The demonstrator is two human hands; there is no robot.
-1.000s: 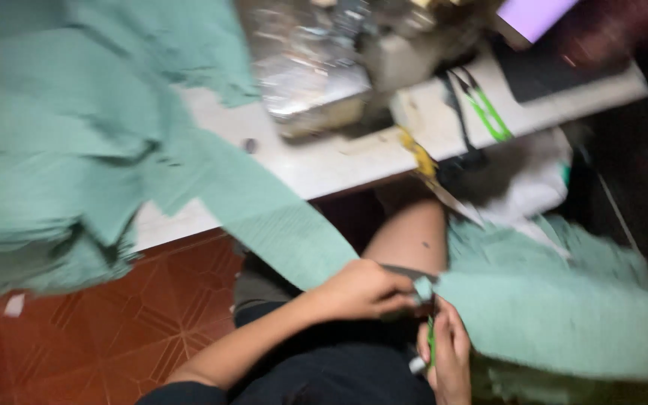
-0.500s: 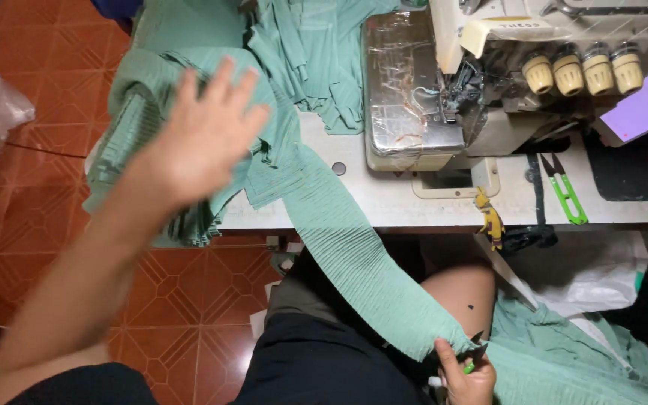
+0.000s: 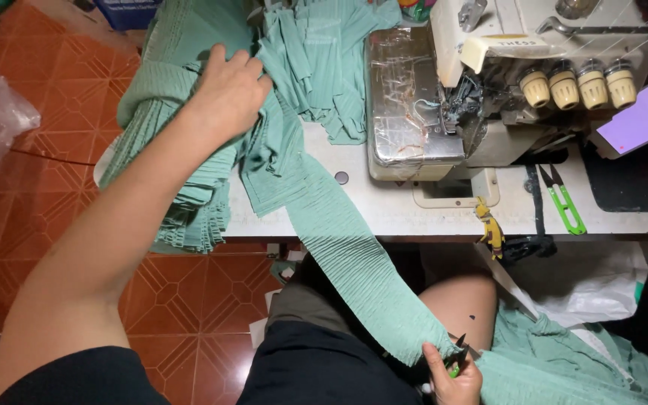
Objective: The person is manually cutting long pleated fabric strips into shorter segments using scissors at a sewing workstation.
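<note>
One head cam, looking steeply down from above the seated person, close over the sewing table (image 3: 414, 217) edge & lap; machine (image 3: 489, 82) at top of frame, tiled floor (image 3: 54, 187) at left, no 2nd view

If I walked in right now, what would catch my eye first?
Green pleated fabric is heaped over the table's left end, with the left hand pressed on it. One strip runs down to the right hand, which holds small snips. A cream sewing machine stands upper right.
</note>
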